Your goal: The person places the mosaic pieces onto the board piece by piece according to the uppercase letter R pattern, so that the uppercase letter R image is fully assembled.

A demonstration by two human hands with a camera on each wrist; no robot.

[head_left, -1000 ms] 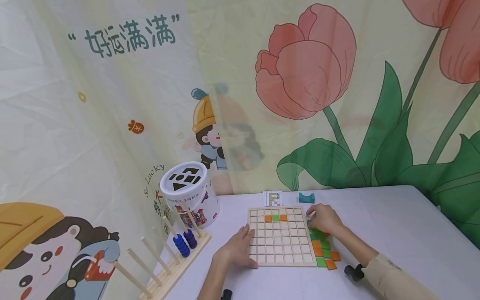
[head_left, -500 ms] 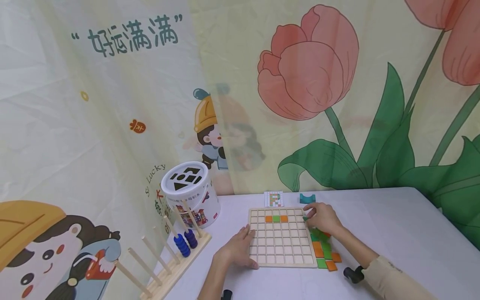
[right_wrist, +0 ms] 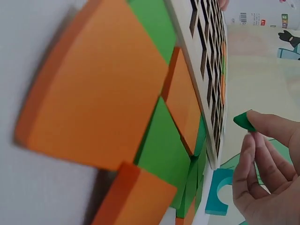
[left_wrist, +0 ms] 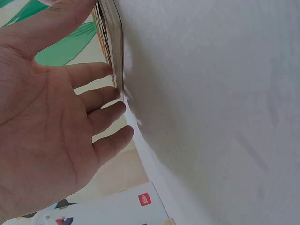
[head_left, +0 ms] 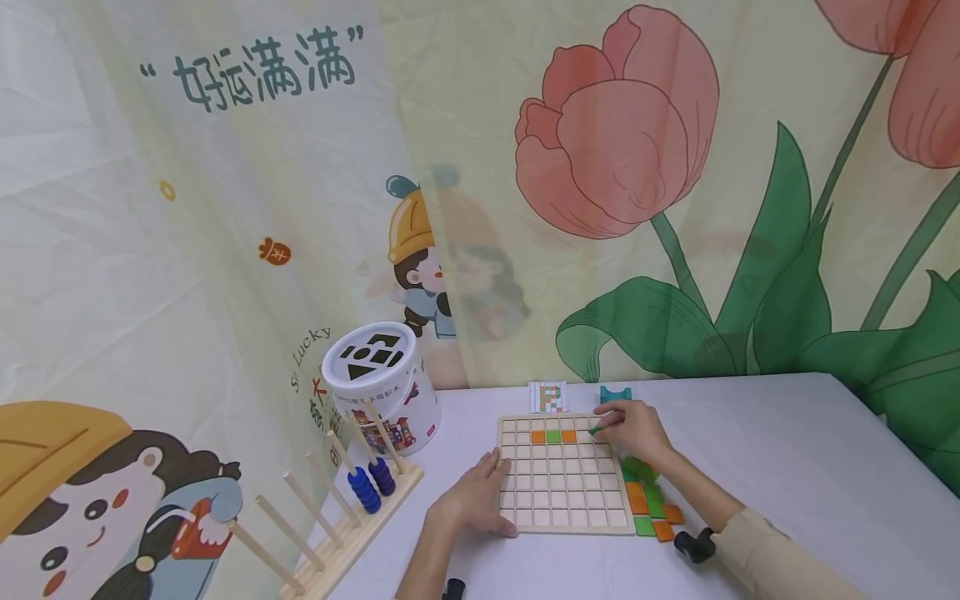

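Observation:
A wooden grid board [head_left: 566, 487] lies flat on the table, with two orange tiles and a green tile [head_left: 553, 437] side by side in an upper row. Between thumb and fingertips my right hand [head_left: 637, 432] pinches a dark green tile [right_wrist: 243, 122], held over the board's upper right part. My left hand [head_left: 474, 496] rests against the board's left edge, fingers extended; in the left wrist view its fingertips touch the board's side [left_wrist: 112, 51]. Loose orange and green tiles [head_left: 655, 504] lie along the board's right edge, partly overlapping.
A pattern card [head_left: 547, 397] and a teal notched block [head_left: 615, 395] sit behind the board. To the left stand a white bucket [head_left: 382, 392] with shape holes and a wooden peg rack [head_left: 352, 533] with blue beads. A printed curtain hangs behind the table.
My right hand has moved left from beside the board's upper right corner to over its upper row, carrying the dark green tile. My left hand stays at the board's edge.

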